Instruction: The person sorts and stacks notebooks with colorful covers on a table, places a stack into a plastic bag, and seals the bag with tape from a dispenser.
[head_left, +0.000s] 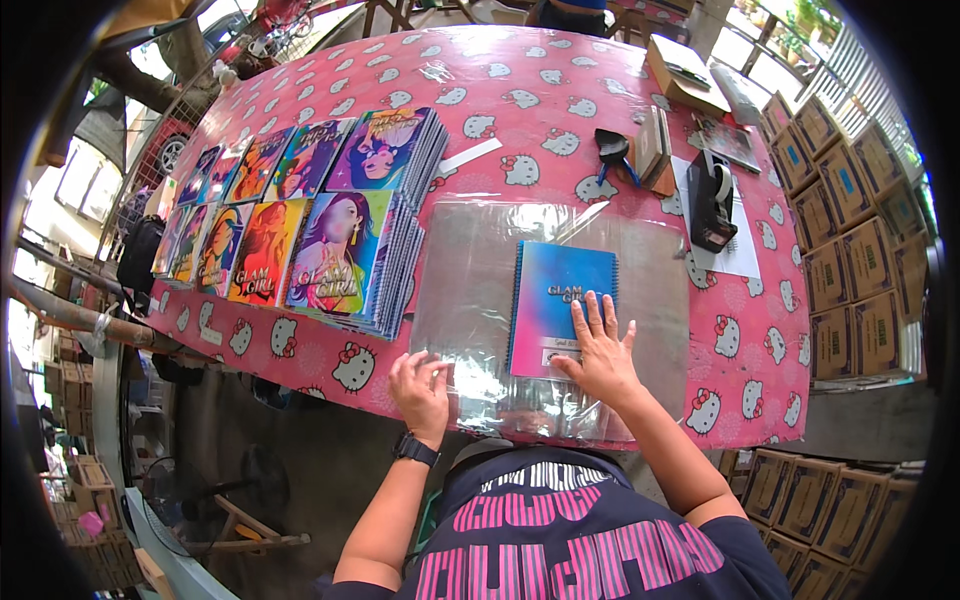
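Just 1 blue-and-pink spiral notebook (545, 300) lies on clear plastic sheeting (460, 290) at the near edge of a pink-covered table (555, 185), beneath a worker's right hand (604, 352), open with fingers spread. The left hand (420, 391), fingers half-curled, is at the sheeting's left edge; whether it grips the plastic cannot be told. At left stand 2 rows of stacked, bright-covered notebooks (335, 250); at right, 1 black tape dispenser (712, 208).

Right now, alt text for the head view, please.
The right hand rests on a blue-pink notebook atop clear plastic; the left hand is by the plastic's edge. Colorful notebook stacks sit leftward on the pink table.
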